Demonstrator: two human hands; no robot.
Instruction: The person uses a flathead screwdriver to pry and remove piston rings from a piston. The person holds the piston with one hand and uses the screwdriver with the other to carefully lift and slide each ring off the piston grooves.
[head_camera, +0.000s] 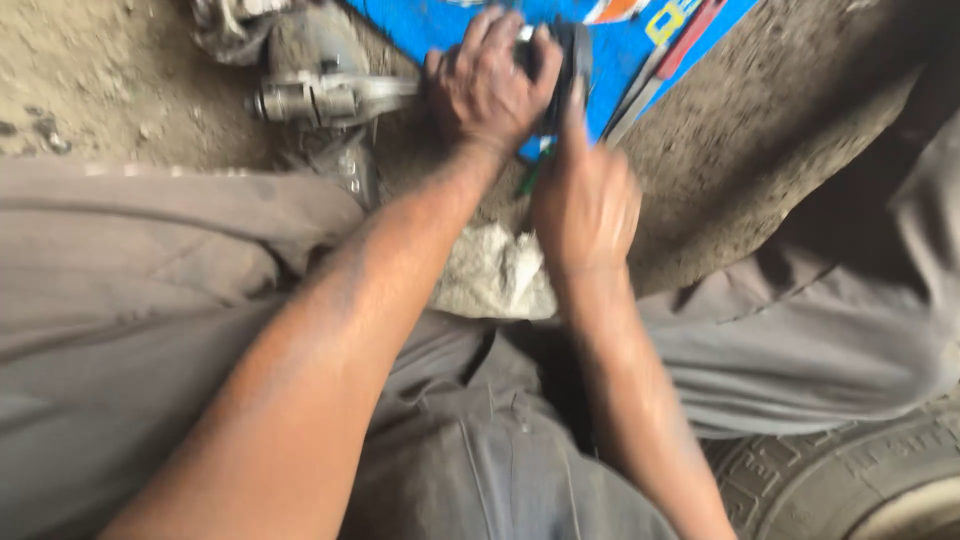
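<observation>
My left hand (487, 85) is wrapped over a dark round metal part (572, 55) that rests on a blue sheet (430, 22) on the dirt ground. My right hand (585, 200) is just below it, fingers curled, one finger reaching up against the round part's edge. A thin green-handled tool (533, 176) shows between the hands; whether my right hand grips it is unclear. The picture is blurred by motion.
A grey metal mechanical assembly (320, 95) lies on the dirt to the left of the hands. A whitish rag (495, 275) sits between my knees. A flat metal bar (655, 75) lies across the blue sheet. A tyre (850, 480) is at the lower right.
</observation>
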